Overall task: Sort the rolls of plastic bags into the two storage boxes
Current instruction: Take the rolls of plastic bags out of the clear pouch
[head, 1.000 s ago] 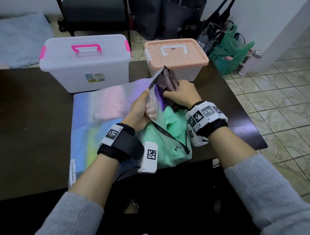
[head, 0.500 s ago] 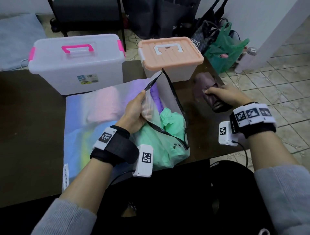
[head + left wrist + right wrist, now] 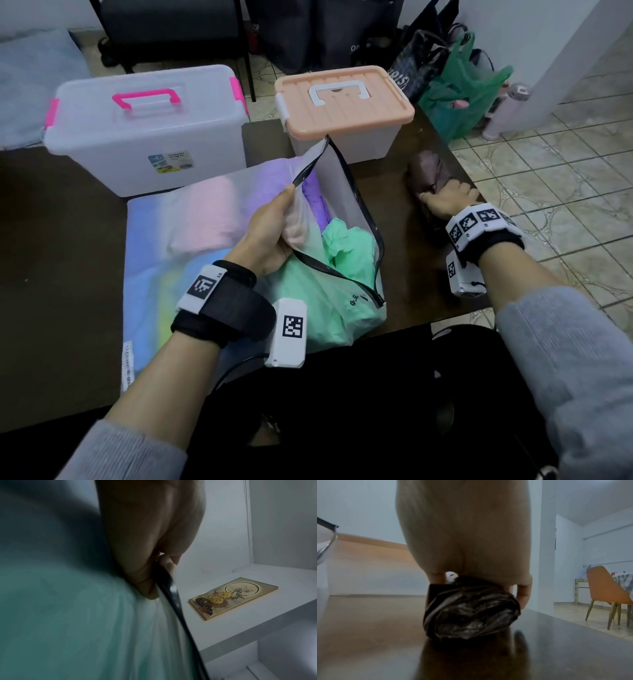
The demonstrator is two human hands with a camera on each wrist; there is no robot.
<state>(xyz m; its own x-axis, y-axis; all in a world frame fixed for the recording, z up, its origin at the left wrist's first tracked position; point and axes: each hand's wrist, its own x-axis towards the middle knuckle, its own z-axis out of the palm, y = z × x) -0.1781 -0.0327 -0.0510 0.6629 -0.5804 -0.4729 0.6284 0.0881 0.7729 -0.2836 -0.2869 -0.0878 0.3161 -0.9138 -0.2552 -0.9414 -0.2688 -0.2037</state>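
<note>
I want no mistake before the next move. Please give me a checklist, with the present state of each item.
1. Dark roll rests on the table: ok.
2. Right hand has let go of the dark roll: not ok, fingers curl round it.
3. Left hand holds the zip pouch open: ok.
4. More rolls reachable, green roll at the opening: ok.
5. Peach-lid box open: not ok, lid on.
6. Pink-handle box open: not ok, lid on.
</note>
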